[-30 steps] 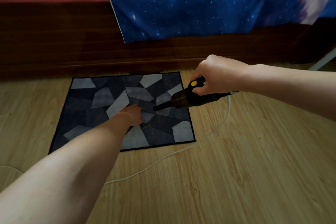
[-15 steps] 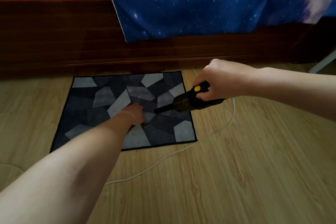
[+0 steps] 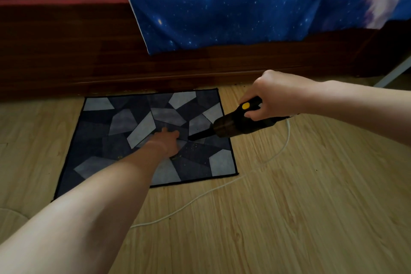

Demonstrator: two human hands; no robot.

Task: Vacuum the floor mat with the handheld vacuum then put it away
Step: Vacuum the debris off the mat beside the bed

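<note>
**A:** Head view: where is the vacuum?

**B:** The handheld vacuum lies at 3 o'clock of the left hand. Its long axis runs from 3 to 9, with the nozzle just beside that hand on the floor mat. The right hand grips the handle, while the left lies flat, pressing the mat.

**A:** Any change?

**B:** The right hand has drifted slightly toward 3 o'clock, and the nozzle has barely moved.

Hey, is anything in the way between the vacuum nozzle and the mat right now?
Nothing visible blocks it. The right hand holds the vacuum with its nozzle tip over the mat. The left hand rests on the mat just left of the tip, beside it, not under it.
</note>
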